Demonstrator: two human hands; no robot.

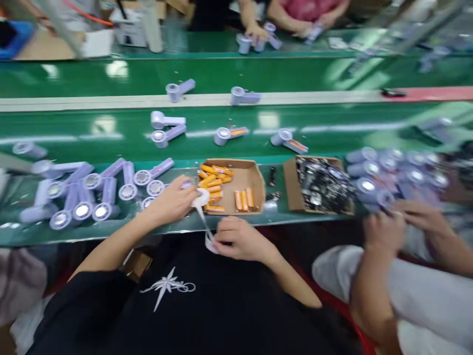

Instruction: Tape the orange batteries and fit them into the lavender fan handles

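My left hand (173,199) is closed over the bench edge, at the left side of a cardboard box. Its fingers grip a white, rounded piece (201,197), and a bit of lilac shows above the knuckles; blur hides the details. A narrow white strip (203,219) runs from there down to my right hand (238,239). That hand pinches a looped end of the white strip (210,244) in front of my dark shirt. Orange cylindrical batteries (214,185) lie in the cardboard box (254,185) just beyond my hands. Lilac handheld fans (83,209) crowd the bench at left.
More fans (221,135) rest on the green conveyor (125,123). A second box (291,190) holds dark small parts. At right, a co-worker's hands (384,229) work beside clustered fans (369,185). Across the line, other people's hands (256,34) handle fans.
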